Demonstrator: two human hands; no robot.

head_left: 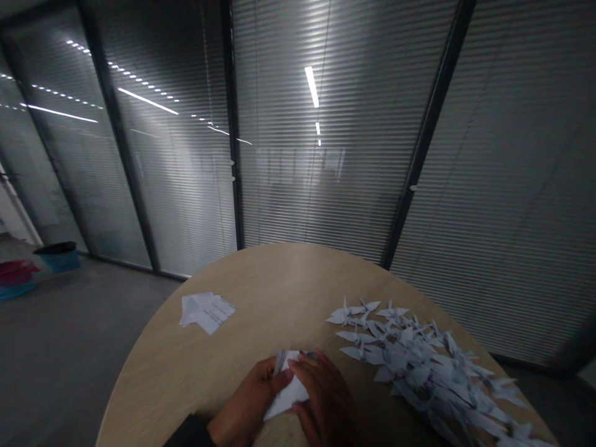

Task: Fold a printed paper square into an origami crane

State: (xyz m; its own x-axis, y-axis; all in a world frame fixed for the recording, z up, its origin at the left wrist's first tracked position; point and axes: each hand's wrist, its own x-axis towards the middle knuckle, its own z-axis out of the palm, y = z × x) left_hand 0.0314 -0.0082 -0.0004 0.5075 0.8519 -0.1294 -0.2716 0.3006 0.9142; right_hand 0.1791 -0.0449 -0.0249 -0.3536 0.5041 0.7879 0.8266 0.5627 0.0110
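A partly folded sheet of white paper [289, 397] with some dark print along its upper edge is between my two hands, just above or on the round wooden table [298, 279]. My left hand [251, 394] grips its left side, thumb on top. My right hand [321, 388] lies over the right side, with its fingers across the top and its thumb near the lower edge. Right of my hands lies a big heap of folded white paper cranes [419, 360]. A few loose white paper sheets [208, 311], one printed, overlap on the table to the left.
The table's curved edge runs in front of a glass partition with blinds [316, 205] and dark frames. On the grey floor at far left stand a blue bin with a black liner [59, 256] and a red and blue container [17, 276].
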